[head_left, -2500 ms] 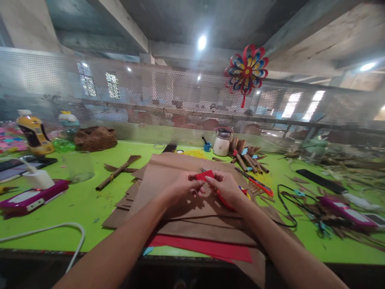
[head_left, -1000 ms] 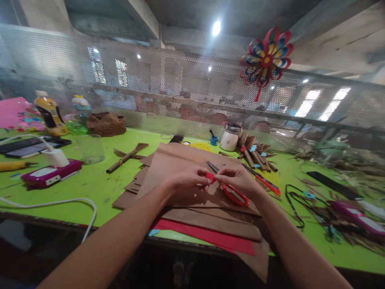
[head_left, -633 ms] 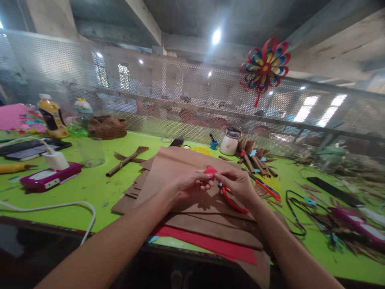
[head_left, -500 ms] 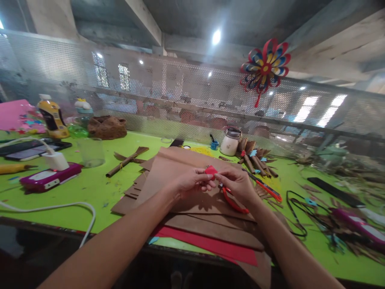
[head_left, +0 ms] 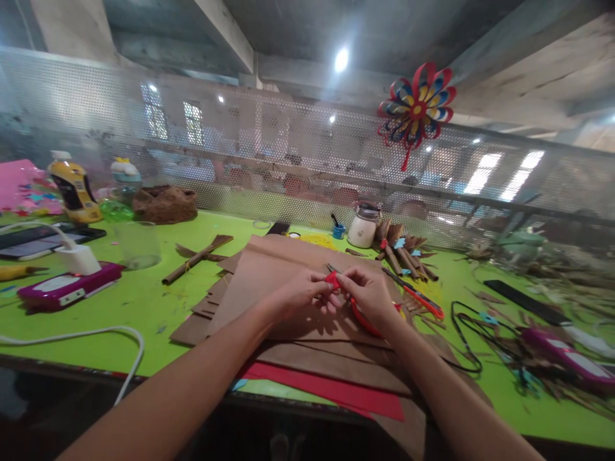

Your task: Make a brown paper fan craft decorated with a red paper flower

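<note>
Near edge: flat red sheet (head_left: 331,392) under stacked brown kraft sheets (head_left: 288,282), matte, stiff-looking, on the glossy lime tabletop (head_left: 144,301). Above the stack, left hand (head_left: 300,296) and right hand (head_left: 368,296) meet; both grips pinch a small red paper piece (head_left: 331,279) between fingertips, held just off the kraft. Red-handled scissors (head_left: 365,317) sit under the right hand; can't tell if it grips them too. For a clean fold I'd say: pinch close to the crease, edges aligned, press against the flat stack. Further back: rolled brown sticks (head_left: 403,256), white jar (head_left: 360,227), perforated metal screen (head_left: 269,160), looped paper pinwheel (head_left: 416,109).
</note>
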Demonstrator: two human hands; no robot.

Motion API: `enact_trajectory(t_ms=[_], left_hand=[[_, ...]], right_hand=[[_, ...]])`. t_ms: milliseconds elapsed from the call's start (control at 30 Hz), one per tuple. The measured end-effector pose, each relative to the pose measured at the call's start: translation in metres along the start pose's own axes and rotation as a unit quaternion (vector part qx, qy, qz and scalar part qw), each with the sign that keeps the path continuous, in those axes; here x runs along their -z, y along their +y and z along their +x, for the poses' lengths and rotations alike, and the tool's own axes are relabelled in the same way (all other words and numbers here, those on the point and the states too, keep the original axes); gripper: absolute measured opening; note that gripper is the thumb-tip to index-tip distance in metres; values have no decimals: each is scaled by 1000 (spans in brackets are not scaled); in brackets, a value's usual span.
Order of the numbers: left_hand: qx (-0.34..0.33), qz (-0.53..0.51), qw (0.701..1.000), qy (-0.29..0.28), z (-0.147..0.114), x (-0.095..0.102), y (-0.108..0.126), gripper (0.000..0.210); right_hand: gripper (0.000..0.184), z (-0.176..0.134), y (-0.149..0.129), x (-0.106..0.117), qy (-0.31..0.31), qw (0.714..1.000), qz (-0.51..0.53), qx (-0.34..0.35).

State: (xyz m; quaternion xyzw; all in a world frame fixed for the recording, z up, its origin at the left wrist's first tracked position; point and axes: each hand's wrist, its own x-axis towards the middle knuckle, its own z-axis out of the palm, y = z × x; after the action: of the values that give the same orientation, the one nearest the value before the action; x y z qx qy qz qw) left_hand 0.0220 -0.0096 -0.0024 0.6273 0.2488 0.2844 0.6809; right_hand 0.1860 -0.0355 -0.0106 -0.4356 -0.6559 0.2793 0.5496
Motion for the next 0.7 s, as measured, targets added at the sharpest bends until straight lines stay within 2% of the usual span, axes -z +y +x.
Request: enact_trajectory(t_ms=[300, 700], left_hand=[[11, -54, 998, -11, 0, -3, -1, 25], [24, -36, 999, -15, 5, 2, -10, 24]], right_hand=[[21, 1, 4, -2, 10, 999, -33, 4], [18, -1, 2, -4, 21, 999, -36, 6]])
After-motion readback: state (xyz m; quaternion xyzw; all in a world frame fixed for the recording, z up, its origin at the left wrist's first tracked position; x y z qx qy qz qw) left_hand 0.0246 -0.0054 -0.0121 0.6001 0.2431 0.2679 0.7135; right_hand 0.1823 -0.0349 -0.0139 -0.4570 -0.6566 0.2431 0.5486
